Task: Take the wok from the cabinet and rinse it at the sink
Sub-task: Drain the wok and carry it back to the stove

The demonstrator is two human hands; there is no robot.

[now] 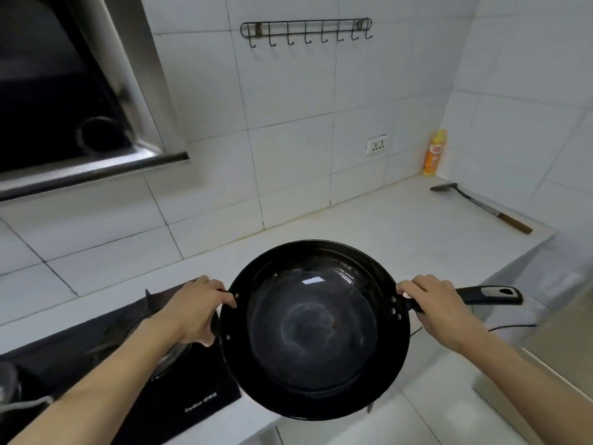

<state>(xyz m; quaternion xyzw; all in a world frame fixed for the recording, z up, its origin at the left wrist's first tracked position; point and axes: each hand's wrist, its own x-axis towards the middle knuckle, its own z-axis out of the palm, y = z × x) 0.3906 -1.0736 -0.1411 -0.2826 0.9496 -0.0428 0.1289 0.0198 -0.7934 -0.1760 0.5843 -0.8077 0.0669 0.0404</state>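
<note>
The round black metal wok [316, 329] is out in the open and up in the air, carried level over the front edge of the white table [369, 226], its shiny bowl empty and facing up. The left hand [195, 311] is wrapped around the small side grip at the rim, fingers curled over the edge. The right hand [444, 308] is clenched on the long black handle [487, 294] right where it meets the pan, with the free end of that handle sticking out to the right. So a two-handed carry, and by the look of it the fetching part is done and the walk to the sink is the step in hand.

No sink shows in this view, so the person has to turn and find it. My advice: keep both grips firm and the rim level, because a wok this wide wants to tip toward its long handle. Swing it clear of the black glass gas hob [179, 374] just beside and below the left hand, where the burner supports stick up. Further out, a dark metal spatula with a wooden handle [481, 205] lies well apart on the right of the table, and an orange and yellow bottle [434, 155] stands in the corner, both safely away from the carry. A thin dark cable [510, 326] runs near the right wrist; worth avoiding with that protruding handle.
</note>
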